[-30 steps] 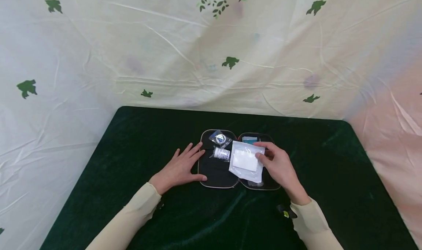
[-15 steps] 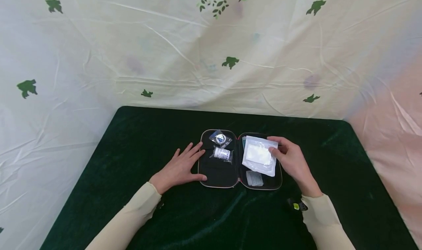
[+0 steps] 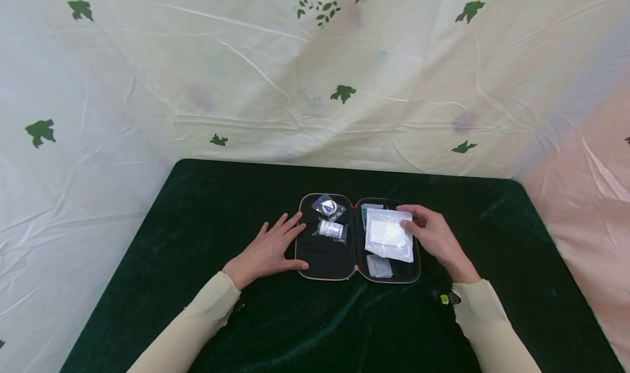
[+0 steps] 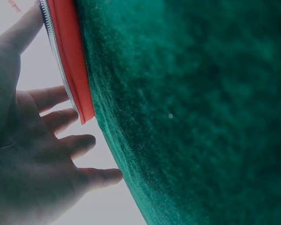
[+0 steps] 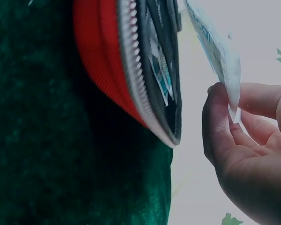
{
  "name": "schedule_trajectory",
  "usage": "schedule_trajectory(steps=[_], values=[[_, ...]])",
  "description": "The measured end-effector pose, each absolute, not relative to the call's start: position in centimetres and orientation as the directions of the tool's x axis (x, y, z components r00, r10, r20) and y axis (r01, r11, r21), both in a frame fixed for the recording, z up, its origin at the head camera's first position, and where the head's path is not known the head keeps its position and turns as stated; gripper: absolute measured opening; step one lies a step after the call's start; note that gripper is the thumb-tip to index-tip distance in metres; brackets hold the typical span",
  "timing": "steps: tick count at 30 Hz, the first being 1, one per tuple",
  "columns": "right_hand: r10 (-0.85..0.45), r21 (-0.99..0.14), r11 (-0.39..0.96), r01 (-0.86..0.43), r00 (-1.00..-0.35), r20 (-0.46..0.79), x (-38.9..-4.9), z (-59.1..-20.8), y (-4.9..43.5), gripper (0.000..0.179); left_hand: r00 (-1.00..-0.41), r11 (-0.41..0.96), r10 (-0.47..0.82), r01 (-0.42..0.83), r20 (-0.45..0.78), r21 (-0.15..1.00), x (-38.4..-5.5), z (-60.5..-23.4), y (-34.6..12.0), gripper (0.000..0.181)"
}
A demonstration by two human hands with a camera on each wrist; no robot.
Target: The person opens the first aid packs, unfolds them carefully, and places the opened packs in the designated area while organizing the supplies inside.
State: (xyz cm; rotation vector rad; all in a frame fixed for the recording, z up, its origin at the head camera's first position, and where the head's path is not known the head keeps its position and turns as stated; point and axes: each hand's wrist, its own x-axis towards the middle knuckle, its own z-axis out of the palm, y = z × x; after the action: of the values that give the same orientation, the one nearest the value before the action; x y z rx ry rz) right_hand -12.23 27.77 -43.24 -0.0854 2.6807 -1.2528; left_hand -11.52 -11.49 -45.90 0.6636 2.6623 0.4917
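An unfolded zip case (image 3: 325,261), black inside and red outside (image 4: 74,56), lies on the table. Between thumb and fingers my right hand (image 3: 435,233) pinches white flat packets (image 3: 389,233) over the case's right half; the right wrist view shows the packet (image 5: 225,56) raised apart from the zipped rim (image 5: 131,61). My left hand (image 3: 266,255) spreads its straight fingers against the case's left edge, thumb at the lower corner. In the left half sit a bagged round white item (image 3: 328,207) and a bagged white roll (image 3: 331,229).
Below the held packets, a small clear-wrapped packet (image 3: 379,266) lies in the case's right half. A blue packet (image 3: 366,209) shows behind them. Dark green velvet cloth (image 3: 236,198) covers the table, and pale printed curtains (image 3: 275,88) hang around it.
My right hand has carried the white packets rightward, from over the case's fold to over its right half, uncovering the small lower packet. The left hand stays in place.
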Motion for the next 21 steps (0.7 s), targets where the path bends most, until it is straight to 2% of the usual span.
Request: schedule_trajectory(steps=[7, 12, 21], values=[[-0.174, -0.761, 0.649, 0.003, -0.973, -0.152, -13.0, -43.9, 28.0, 0.041, -0.824, 0.83, 0.505, 0.384, -0.255, 0.405, -11.5, -45.8, -11.5, 0.095], [-0.175, -0.714, 0.699, -0.032, -0.976, -0.127, -13.3, -44.3, 27.9, 0.04, -0.817, 0.813, 0.532, 0.418, -0.223, 0.405, -11.5, -45.5, -11.3, 0.09], [-0.209, -0.584, 0.791, -0.183, -0.978, 0.023, -12.3, -43.5, 26.2, 0.037, -0.762, 0.714, 0.647, 0.591, -0.032, 0.374, -11.4, -45.0, -11.0, 0.05]])
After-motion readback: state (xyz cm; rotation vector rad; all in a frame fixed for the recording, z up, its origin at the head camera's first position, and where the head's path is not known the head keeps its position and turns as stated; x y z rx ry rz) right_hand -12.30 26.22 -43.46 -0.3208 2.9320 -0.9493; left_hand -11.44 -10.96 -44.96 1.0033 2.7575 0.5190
